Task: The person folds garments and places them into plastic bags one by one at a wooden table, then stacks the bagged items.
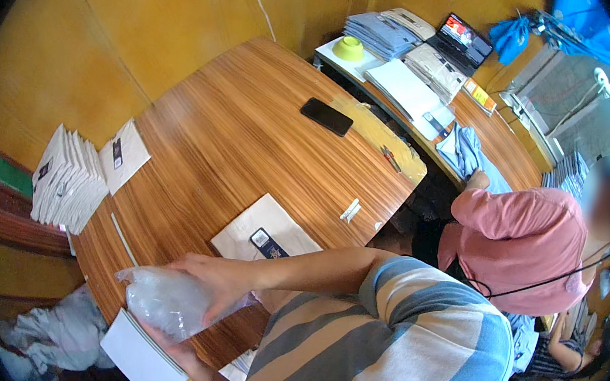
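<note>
A crumpled clear plastic bag (163, 300) is held between my two hands above the table's near left edge. My right hand (217, 283) grips it from above, thumb and fingers closed round its side. Below, my left hand (180, 350) presses on its lower side; the bag covers part of those fingers. Beside my left hand lies a stack of white sheets (142, 359). Just beyond my right forearm, a folded beige garment (249, 227) with a dark label lies flat, partly hidden by the arm.
Folded beige garments (68, 180) stand stacked at the table's left end. A black phone (326, 117), thread snips (391, 159) and small white pieces (350, 210) lie on the wooden table (207, 135). On the right, a co-worker in pink (515, 242) handles a blue garment (465, 151).
</note>
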Motion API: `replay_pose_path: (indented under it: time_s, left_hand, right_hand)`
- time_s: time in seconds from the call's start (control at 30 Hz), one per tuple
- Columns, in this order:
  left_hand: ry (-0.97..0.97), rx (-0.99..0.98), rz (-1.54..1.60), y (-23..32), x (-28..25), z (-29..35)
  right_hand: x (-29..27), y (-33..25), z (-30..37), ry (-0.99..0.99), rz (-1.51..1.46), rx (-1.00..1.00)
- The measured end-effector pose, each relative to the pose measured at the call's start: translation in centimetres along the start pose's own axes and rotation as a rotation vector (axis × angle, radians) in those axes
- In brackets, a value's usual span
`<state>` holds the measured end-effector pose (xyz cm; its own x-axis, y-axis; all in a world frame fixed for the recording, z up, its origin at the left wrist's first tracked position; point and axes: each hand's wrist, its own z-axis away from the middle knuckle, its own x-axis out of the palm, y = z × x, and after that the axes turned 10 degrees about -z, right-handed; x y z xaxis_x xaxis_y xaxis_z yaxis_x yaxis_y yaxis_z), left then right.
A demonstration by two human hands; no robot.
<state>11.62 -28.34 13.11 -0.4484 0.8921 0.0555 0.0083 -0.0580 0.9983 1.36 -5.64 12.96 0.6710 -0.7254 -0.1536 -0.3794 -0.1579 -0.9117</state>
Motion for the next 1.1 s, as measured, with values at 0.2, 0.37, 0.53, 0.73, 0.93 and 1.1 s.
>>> replay_pose_path:
  time_s: [0.2,0.37,0.53,0.73,0.93,1.1]
  left_hand:
    - [-0.092,0.03,-0.01,5.4,2.5,0.3]
    - [-0.082,-0.177,0.05,4.7,2.7,-0.5]
    - [-0.272,-0.007,0.014,4.5,2.9,-1.6]
    - [-0.272,0.117,-0.307,4.5,4.1,-1.8]
    - [-0.205,0.285,-0.332,4.2,4.3,-0.2]
    - [-0.23,0.557,-0.644,3.2,2.6,-1.8]
  right_hand:
    - [-0.8,-2.1,1.4,-0.064,0.027,0.02]
    - [0.0,-3.9,0.7,0.223,0.068,-0.289]
    - [-1.0,-9.3,-2.6,-0.083,0.552,-0.134]
    - [-0.2,-8.9,-4.2,-0.042,1.009,-0.106]
    - [-0.5,-10.4,-5.4,-0.112,1.069,-0.031]
    - [-0.3,-8.1,-6.3,-0.086,0.922,0.138]
